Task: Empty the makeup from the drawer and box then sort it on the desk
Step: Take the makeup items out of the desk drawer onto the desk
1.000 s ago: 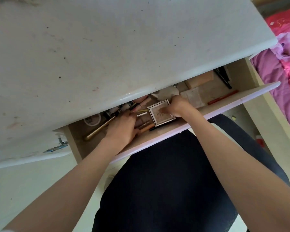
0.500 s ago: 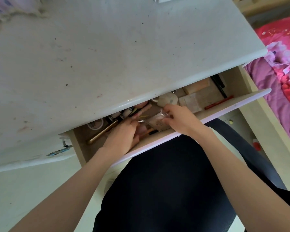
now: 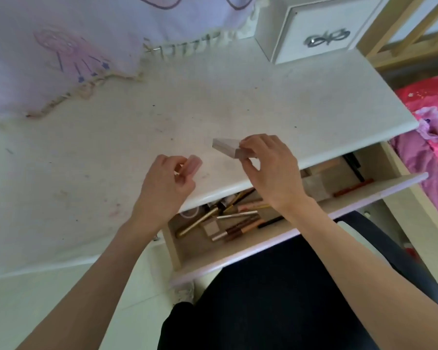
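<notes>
So we're mid-emptying: the open pale wooden drawer (image 3: 238,251) nearest the body has plenty of gold and brown makeup pens (image 3: 238,221) left in it. Just past it, over the front of the white speckled worktop (image 3: 238,97), the left hand (image 3: 166,183) pinches a small pink translucent tube (image 3: 194,166), and the right hand (image 3: 268,168) pinches a flat pale square compact (image 3: 228,149) by its corner. Next move, I'd guess, is setting both down apart from each other to start piles. A second ago both hands were down in the drawer; now they're up top.
</notes>
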`<state>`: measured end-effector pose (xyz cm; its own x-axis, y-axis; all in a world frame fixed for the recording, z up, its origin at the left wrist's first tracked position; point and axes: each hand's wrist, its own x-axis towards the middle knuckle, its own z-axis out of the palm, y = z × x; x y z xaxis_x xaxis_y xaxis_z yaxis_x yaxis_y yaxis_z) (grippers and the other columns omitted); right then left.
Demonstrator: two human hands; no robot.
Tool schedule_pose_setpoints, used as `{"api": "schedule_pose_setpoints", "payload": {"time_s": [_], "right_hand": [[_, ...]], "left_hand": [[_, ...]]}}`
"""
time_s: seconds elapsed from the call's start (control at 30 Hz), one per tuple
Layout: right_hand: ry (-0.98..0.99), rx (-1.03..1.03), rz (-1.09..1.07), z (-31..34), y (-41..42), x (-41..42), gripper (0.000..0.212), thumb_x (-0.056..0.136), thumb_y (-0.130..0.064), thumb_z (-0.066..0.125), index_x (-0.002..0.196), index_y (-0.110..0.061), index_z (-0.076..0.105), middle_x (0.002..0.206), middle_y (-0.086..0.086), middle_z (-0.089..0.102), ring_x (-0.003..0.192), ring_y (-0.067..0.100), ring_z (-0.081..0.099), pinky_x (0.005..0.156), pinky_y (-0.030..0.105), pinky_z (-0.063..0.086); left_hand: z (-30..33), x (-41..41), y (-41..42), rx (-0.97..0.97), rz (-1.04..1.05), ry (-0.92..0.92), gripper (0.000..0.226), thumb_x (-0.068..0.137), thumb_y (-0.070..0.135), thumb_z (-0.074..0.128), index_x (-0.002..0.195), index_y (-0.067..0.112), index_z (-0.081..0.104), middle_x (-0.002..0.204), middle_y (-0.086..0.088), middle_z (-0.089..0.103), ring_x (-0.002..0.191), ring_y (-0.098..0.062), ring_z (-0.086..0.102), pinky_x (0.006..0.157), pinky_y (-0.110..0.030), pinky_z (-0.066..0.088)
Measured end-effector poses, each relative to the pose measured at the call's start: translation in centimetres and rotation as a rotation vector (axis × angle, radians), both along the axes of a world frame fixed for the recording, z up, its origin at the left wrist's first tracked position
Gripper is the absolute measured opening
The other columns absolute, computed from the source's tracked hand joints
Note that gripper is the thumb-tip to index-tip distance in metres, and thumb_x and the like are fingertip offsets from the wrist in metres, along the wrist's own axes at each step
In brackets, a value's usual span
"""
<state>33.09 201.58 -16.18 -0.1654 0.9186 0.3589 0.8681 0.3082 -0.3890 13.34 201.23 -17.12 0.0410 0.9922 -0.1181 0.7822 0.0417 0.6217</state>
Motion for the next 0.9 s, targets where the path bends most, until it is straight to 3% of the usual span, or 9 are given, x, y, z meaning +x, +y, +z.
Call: {"api": "schedule_pose_setpoints", "payload": {"time_s": [0.2, 0.3, 0.4, 0.53, 0.63, 0.73, 0.8, 0.9], "right_hand": [[-0.177, 0.103, 0.084, -3.3, 5.0, -5.9, 0.017, 0.069, 0.005, 0.064, 0.078, -0.009, 0.065, 0.086, 0.005, 0.068, 0.082, 0.026, 0.063, 0.068, 0.028, 0.039], [-0.168, 0.117, 0.107, -4.3, 8.5, -7.9, 0.018, 0.070, 0.007, 0.064, 0.080, -0.007, 0.066, 0.090, 0.007, 0.067, 0.087, 0.028, 0.063, 0.069, 0.031, 0.045], [-0.146, 0.065, 0.128, -5.0, 11.7, -9.1, 0.018, 0.070, 0.006, 0.064, 0.084, -0.004, 0.066, 0.094, 0.011, 0.067, 0.090, 0.032, 0.063, 0.061, 0.033, 0.052], [-0.103, -0.026, 0.163, -5.4, 14.7, -10.2, 0.021, 0.076, 0.005, 0.053, 0.093, -0.001, 0.065, 0.103, 0.015, 0.064, 0.099, 0.036, 0.060, 0.054, 0.040, 0.055], [-0.069, -0.102, 0.166, -5.5, 16.7, -10.6, 0.028, 0.082, 0.003, 0.046, 0.104, -0.001, 0.062, 0.119, 0.018, 0.059, 0.117, 0.036, 0.053, 0.078, 0.045, 0.055], [-0.146, -0.212, 0.165, -5.2, 17.7, -10.5, 0.038, 0.096, -0.011, 0.039, 0.133, -0.008, 0.048, 0.147, 0.014, 0.037, 0.140, 0.029, 0.028, 0.112, 0.045, 0.025], [-0.209, -0.293, 0.160, -5.0, 17.5, -10.2, 0.047, 0.099, -0.023, 0.034, 0.146, -0.017, 0.028, 0.156, 0.007, 0.019, 0.145, 0.023, 0.011, 0.116, 0.043, 0.007], [-0.197, -0.338, 0.135, -4.7, 15.6, -9.6, 0.052, 0.100, -0.030, 0.034, 0.149, -0.021, 0.017, 0.157, 0.005, 0.012, 0.145, 0.023, 0.006, 0.117, 0.044, 0.003]], "left_hand": [[-2.1, -4.7, 4.3, 0.020, 0.118, -0.057, 0.027, 0.087, 0.031, 0.059, 0.111, 0.021, 0.054, 0.103, 0.000, 0.056, 0.084, -0.011, 0.054, 0.076, -0.023, 0.039], [-2.9, -5.3, 7.5, 0.086, 0.188, -0.111, 0.020, 0.089, 0.039, 0.055, 0.100, 0.023, 0.054, 0.097, 0.001, 0.057, 0.078, -0.009, 0.055, 0.073, -0.025, 0.044], [-3.0, -5.3, 11.2, 0.177, 0.266, -0.145, 0.026, 0.091, 0.044, 0.052, 0.094, 0.018, 0.054, 0.095, -0.001, 0.059, 0.079, -0.015, 0.057, 0.076, -0.028, 0.046], [-3.1, -5.3, 15.4, 0.241, 0.273, -0.129, 0.016, 0.091, 0.027, 0.053, 0.098, 0.013, 0.057, 0.103, -0.003, 0.054, 0.081, -0.015, 0.056, 0.076, -0.017, 0.039], [-3.2, -5.4, 17.5, 0.269, 0.243, -0.157, 0.020, 0.093, 0.025, 0.049, 0.099, 0.011, 0.061, 0.101, -0.006, 0.059, 0.089, -0.020, 0.059, 0.085, -0.029, 0.045], [-3.3, -6.0, 18.2, 0.230, 0.036, -0.036, 0.030, 0.097, 0.022, 0.038, 0.118, 0.007, 0.054, 0.113, -0.011, 0.059, 0.105, -0.023, 0.053, 0.087, -0.027, 0.039], [-4.0, -6.7, 17.8, 0.157, -0.103, -0.017, 0.047, 0.095, 0.020, 0.037, 0.141, 0.014, 0.031, 0.136, -0.006, 0.045, 0.120, -0.020, 0.043, 0.096, -0.026, 0.035], [-4.4, -6.9, 16.0, 0.114, -0.111, 0.006, 0.063, 0.093, 0.025, 0.038, 0.148, 0.017, 0.010, 0.149, -0.005, 0.027, 0.133, -0.023, 0.029, 0.110, -0.041, 0.027]]}}
